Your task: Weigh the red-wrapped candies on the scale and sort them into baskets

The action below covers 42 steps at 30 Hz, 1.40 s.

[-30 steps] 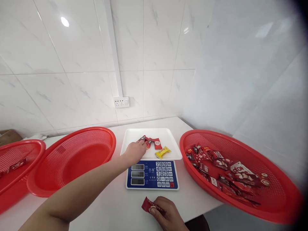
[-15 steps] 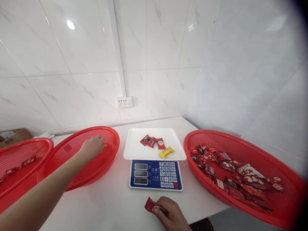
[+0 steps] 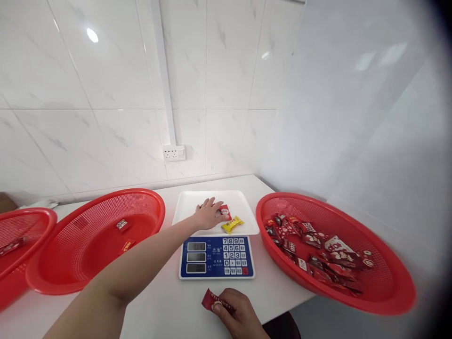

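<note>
Two packets (image 3: 122,234) lie in the middle red basket (image 3: 148,200); left hand (image 3: 208,214), fingers spread, touches remaining sweets (image 3: 228,219) on scale tray (image 3: 183,212); right hand (image 3: 235,313) pinches red wrapper (image 3: 209,299).

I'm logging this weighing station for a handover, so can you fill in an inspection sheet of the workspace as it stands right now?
Surface: white table, with the baskets and scale on it.
Job's things: scale with white tray; on the tray a red packet and a yellow candy. Middle red basket holds two small packets. Right red basket holds many red packets.
Clutter: third red basket at far left, one packet visible inside.
Grippers: left hand spread over the tray, touching the red packet; right hand pinches a dark red wrapper near the table edge.
Cables: nothing seen.
Surroundings: white tiled walls, wall socket behind the scale.
</note>
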{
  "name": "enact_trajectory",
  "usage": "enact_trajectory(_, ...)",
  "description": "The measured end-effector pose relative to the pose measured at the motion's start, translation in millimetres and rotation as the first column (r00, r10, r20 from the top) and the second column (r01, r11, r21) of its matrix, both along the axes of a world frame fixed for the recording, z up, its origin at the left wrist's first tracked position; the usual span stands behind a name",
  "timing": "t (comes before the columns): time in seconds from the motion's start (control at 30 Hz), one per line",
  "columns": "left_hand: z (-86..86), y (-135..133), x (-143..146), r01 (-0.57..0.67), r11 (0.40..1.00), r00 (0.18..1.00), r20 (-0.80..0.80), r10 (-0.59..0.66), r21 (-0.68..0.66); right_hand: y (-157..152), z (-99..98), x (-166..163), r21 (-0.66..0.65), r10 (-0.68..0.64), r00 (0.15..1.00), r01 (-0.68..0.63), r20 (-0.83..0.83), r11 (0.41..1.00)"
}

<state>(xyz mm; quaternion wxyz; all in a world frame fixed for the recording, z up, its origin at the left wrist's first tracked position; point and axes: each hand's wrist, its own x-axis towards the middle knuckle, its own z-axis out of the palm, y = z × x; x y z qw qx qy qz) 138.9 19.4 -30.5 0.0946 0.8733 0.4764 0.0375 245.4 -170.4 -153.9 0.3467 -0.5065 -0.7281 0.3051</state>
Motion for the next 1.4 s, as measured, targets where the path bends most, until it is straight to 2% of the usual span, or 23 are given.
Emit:
enact_trajectory(0.13, -6.7, 6, 11, 0.039, 0.998, 0.999, -0.013, -0.038, 0.045, 0, -1.7, -1, 0.022, -0.015, 1.0, 0.015, -0.001, 1.0)
enact_trajectory(0.4, -6.2, 9, 7, 0.143, 0.975, 0.989, -0.07, -0.133, 0.17, 1, -2.5, 0, 0.035, 0.01, 1.0, -0.01, -0.016, 0.999)
enact_trajectory(0.67, -6.5, 8, 2, 0.184, 0.954, 0.977, -0.154, -0.15, 0.236, 1, -4.8, -1, 0.033, -0.004, 1.0, 0.004, -0.007, 0.999)
enact_trajectory(0.97, -7.1, 12, 8, 0.167, 0.954, 0.97, -0.215, -0.113, 0.25, 1, -3.5, 0, 0.042, -0.015, 1.0, 0.016, -0.016, 0.999)
enact_trajectory(1.17, -5.0, 12, -3, 0.19, 0.952, 0.96, -0.249, -0.128, 0.241, 1, -7.7, 0, 0.035, -0.009, 1.0, 0.01, -0.013, 0.999)
enact_trajectory(1.4, -0.9, 9, -4, 0.171, 0.96, 0.966, -0.228, -0.12, 0.22, 0, -5.1, -1, 0.037, -0.004, 1.0, 0.004, -0.002, 0.999)
